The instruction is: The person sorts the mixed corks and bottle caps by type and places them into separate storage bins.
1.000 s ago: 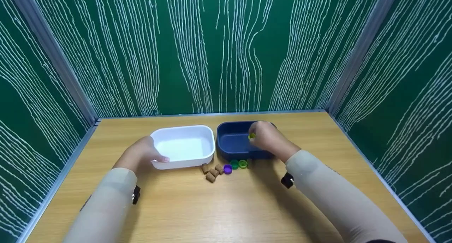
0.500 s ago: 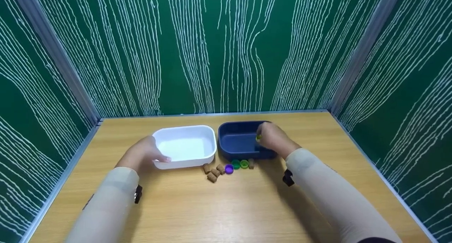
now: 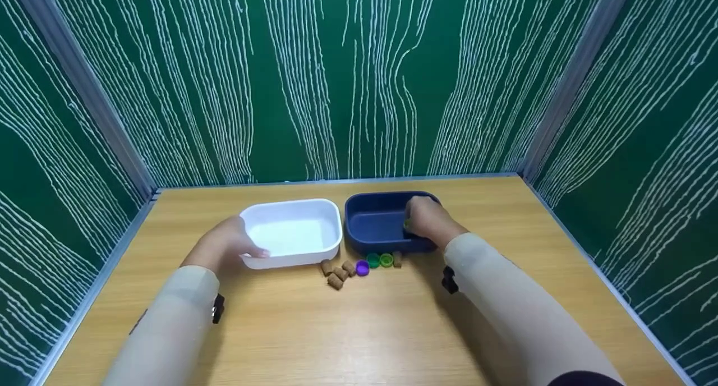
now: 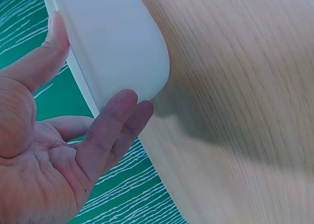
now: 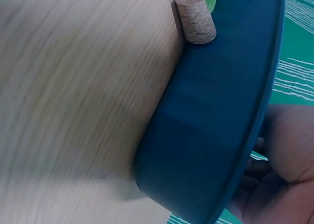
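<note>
My left hand holds the left end of a white plastic tub, thumb at the near rim. In the left wrist view its thumb lies along the rim and fingertips touch the outer wall. My right hand reaches into the right end of a navy blue tub. It pinches a small yellow-green bottle cap, mostly covered by the fingers. From the right wrist, the tub's wall hides the fingertips.
Along the tubs' front lie several brown corks, a purple bottle cap, a green cap and a yellow-green cap. One cork stands beside the navy tub's front wall. Green panels enclose the wooden table.
My right hand has moved slightly right and lower into the navy tub with the yellow-green cap. The left hand and white tub have stayed in place.
</note>
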Demonstrator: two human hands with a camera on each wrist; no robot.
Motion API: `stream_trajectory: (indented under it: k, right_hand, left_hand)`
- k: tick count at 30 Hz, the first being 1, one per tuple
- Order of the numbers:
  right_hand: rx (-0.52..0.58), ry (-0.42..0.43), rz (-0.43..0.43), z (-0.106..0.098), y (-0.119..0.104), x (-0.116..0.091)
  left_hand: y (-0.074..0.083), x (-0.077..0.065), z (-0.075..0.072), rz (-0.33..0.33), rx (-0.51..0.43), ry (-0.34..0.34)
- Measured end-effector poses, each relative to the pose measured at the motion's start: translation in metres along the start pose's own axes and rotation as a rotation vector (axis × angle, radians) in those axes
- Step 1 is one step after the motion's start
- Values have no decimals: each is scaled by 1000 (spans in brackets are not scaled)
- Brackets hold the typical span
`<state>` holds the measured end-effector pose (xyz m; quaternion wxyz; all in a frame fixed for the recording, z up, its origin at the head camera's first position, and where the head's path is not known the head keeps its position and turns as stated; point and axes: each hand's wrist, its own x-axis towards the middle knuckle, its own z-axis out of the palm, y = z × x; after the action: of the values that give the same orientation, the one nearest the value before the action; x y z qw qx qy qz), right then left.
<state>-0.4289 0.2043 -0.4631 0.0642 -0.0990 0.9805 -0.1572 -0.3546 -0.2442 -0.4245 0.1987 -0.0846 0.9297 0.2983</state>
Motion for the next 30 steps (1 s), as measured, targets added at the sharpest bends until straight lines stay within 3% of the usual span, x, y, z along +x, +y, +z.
stream_trajectory:
  k: [8, 24, 30]
  right_hand:
    - [31, -12, 23, 4, 4, 7]
    - [16, -66, 39, 7, 2, 18]
    - [-20, -32, 13, 3, -4, 12]
  left_hand:
    - [-3, 7, 2, -12, -14, 4]
    - [0, -2, -3, -23, -26, -3]
    - [1, -5, -3, -1, -3, 11]
